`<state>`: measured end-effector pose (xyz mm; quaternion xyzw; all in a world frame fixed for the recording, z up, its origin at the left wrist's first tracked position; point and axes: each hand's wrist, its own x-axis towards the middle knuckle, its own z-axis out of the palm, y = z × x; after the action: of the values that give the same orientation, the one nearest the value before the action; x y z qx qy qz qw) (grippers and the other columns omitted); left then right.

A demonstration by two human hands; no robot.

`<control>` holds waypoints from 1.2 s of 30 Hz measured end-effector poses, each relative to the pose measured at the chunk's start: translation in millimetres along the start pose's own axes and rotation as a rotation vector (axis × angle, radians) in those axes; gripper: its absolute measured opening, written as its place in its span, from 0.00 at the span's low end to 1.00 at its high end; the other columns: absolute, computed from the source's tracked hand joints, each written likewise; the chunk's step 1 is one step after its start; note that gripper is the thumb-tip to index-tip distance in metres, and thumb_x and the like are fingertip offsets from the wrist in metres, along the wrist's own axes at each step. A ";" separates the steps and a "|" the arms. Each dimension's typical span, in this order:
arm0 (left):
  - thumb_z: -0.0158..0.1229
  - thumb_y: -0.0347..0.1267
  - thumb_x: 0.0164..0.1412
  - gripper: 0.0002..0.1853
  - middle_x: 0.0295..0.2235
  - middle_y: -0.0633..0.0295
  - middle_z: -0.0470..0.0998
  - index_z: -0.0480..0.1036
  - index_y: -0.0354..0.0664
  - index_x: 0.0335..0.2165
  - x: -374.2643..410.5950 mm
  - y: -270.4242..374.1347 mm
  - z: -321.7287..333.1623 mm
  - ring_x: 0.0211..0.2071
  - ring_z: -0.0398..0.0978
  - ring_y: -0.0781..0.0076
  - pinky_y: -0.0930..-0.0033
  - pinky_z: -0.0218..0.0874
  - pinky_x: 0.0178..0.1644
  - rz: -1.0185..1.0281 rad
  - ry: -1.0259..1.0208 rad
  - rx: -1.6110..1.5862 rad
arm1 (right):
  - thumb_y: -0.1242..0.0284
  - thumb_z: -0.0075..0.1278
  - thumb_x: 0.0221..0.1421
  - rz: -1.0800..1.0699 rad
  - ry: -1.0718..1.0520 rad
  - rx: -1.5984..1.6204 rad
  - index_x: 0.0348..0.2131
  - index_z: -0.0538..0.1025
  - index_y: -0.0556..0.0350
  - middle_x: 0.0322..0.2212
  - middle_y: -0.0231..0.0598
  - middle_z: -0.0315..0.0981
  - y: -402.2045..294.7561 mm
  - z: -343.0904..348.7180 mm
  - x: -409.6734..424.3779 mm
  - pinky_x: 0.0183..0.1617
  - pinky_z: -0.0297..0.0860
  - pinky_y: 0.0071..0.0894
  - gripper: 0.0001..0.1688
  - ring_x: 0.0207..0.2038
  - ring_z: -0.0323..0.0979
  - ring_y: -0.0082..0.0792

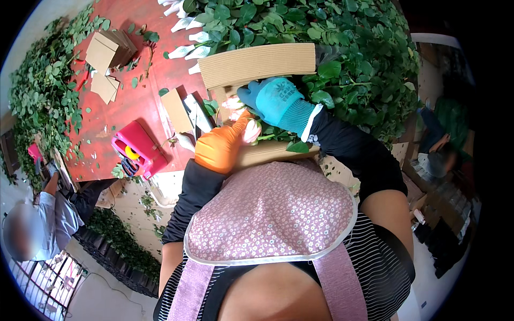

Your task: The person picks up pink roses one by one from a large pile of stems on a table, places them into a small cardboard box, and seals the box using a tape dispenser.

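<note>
Pale pink roses lie on a sheet of corrugated cardboard, whose far and near edges are raised. My left hand, in an orange glove, reaches in from the left with its fingers at the rose heads. My right hand, in a teal coated glove, rests with bent fingers over the roses and their leaves, just inside the far flap. The fingertips of both hands are partly hidden among the blooms, so whether they grip a stem is unclear. A white metal tool lies left of the roses beside a small cardboard piece.
Leafy rose stems with white-netted heads are heaped beyond and to the right. On the red table stand a pink tape dispenser, scissors and stacked cardboard pieces. A person is at the far left, another at right.
</note>
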<state>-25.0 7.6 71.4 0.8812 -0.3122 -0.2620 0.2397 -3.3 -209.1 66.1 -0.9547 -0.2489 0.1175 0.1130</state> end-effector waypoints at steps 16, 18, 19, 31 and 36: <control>0.62 0.15 0.45 0.24 0.56 0.44 0.68 0.76 0.39 0.44 30.4 -13.4 27.6 0.47 0.75 0.54 0.65 0.69 0.49 0.030 0.214 -0.640 | 0.66 0.51 0.54 -0.071 -0.125 0.139 0.43 0.72 0.53 0.30 0.43 0.73 -5.7 -50.7 -36.0 0.32 0.69 0.47 0.17 0.30 0.75 0.47; 0.62 0.20 0.50 0.25 0.52 0.48 0.72 0.74 0.42 0.49 27.2 -11.9 14.7 0.46 0.76 0.60 0.66 0.70 0.47 0.258 0.319 -0.196 | 0.67 0.50 0.53 -0.090 -0.192 0.125 0.41 0.72 0.52 0.31 0.43 0.74 -8.9 -48.0 -42.0 0.34 0.70 0.47 0.15 0.32 0.76 0.47; 0.60 0.21 0.54 0.25 0.52 0.52 0.71 0.71 0.41 0.52 25.3 -10.6 13.1 0.46 0.74 0.65 0.68 0.69 0.47 0.107 0.216 -0.413 | 0.67 0.50 0.53 -0.103 -0.202 0.098 0.41 0.72 0.51 0.32 0.43 0.74 -7.4 -38.0 -39.8 0.34 0.70 0.47 0.16 0.32 0.76 0.48; 0.47 0.33 0.69 0.24 0.45 0.63 0.74 0.60 0.41 0.60 18.2 -5.1 6.9 0.36 0.71 0.78 0.75 0.67 0.37 -0.286 -0.136 -1.243 | 0.69 0.49 0.52 0.105 0.082 -0.032 0.36 0.70 0.55 0.26 0.46 0.76 -7.2 -17.4 -2.0 0.26 0.69 0.52 0.12 0.25 0.76 0.48; 0.45 0.28 0.68 0.24 0.47 0.62 0.73 0.59 0.37 0.61 15.1 -5.1 12.3 0.36 0.71 0.80 0.78 0.64 0.36 -0.103 -0.039 -0.941 | 0.70 0.49 0.51 0.142 0.120 -0.130 0.37 0.72 0.58 0.25 0.47 0.76 -0.2 1.5 4.4 0.28 0.72 0.50 0.13 0.28 0.78 0.48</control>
<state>-20.2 -2.3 54.5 0.6861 -0.1198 -0.4030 0.5938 0.0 -206.5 64.0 -0.9806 -0.1803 0.0517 0.0568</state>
